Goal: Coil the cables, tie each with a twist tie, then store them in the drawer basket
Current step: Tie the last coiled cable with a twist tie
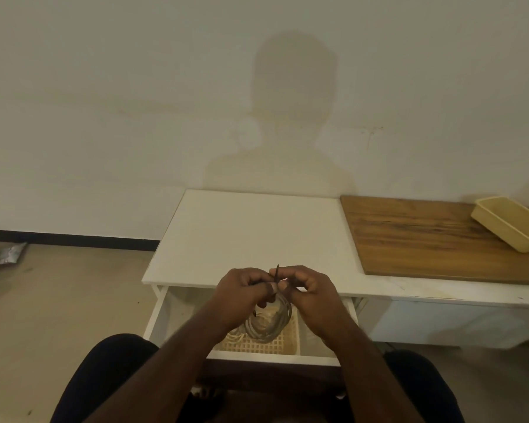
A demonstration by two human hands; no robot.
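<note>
Over the open drawer, left hand [245, 288] grips a coiled cable [271, 323] while right hand [310, 285] pinches its twist tie [277, 273]; another coil already lies in the basket [257, 346], tying seemingly unfinished

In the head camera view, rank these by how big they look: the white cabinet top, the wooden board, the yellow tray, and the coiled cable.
1. white cabinet top
2. wooden board
3. yellow tray, partly cut off by the frame edge
4. coiled cable, partly behind the hands and nearer the camera, so the last two are unsure.
</note>
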